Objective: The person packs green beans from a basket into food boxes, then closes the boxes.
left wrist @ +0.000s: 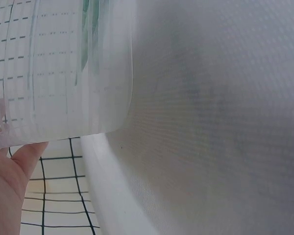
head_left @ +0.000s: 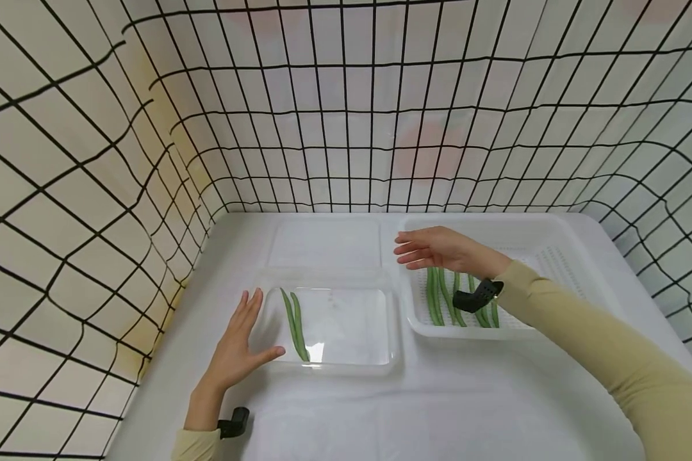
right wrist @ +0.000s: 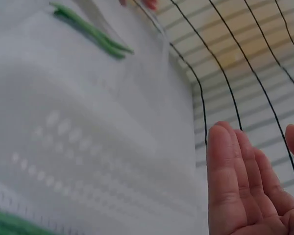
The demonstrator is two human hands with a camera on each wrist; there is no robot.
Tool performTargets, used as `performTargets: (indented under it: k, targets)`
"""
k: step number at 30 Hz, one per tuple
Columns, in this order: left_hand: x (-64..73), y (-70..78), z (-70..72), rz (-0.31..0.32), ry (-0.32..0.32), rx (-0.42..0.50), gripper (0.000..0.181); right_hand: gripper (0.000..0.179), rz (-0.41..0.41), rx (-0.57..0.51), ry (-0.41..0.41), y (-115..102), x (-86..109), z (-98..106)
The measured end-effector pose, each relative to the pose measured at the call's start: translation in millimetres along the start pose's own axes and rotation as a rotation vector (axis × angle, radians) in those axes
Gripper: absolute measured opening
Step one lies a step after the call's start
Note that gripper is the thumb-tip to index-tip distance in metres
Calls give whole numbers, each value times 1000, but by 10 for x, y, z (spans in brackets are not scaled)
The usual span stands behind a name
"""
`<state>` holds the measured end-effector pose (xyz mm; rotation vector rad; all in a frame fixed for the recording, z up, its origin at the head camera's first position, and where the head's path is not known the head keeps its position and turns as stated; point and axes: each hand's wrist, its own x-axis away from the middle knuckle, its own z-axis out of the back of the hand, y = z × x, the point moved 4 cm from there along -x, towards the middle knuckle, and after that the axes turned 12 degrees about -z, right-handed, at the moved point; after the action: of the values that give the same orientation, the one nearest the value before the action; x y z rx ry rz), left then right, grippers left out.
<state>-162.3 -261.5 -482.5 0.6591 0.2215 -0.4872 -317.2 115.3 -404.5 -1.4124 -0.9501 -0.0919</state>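
A clear rectangular container [head_left: 352, 320] lies left of centre, with two green beans [head_left: 295, 323] side by side near its left end. My left hand [head_left: 235, 352] is at the container's left end, fingers straight and thumb spread by the front corner. In the left wrist view the hand [left wrist: 12, 181] is partly behind the clear plastic; whether it presses on the wall I cannot tell. My right hand [head_left: 438, 248], fingers extended and holding nothing, hovers above a white perforated basket [head_left: 467, 333]. Several green beans [head_left: 434, 298] lie in that basket, partly hidden by the right wrist.
Behind the container lies a flat clear rectangular panel [head_left: 323, 243], perhaps a lid. Black wire mesh [head_left: 346, 128] walls the white table [head_left: 380, 416] at the back and both sides. Each wrist wears a black camera, such as the right one [head_left: 474, 298].
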Motion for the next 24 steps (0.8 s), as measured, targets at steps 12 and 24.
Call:
performTargets:
  k: [12,24]
  targets:
    - [30,-5,13,9,5,8,110,65,-94,-49,151,422,205,1020]
    - [22,-2,2,-9,11,16,109,56,-282,-3,275,956,361,1703]
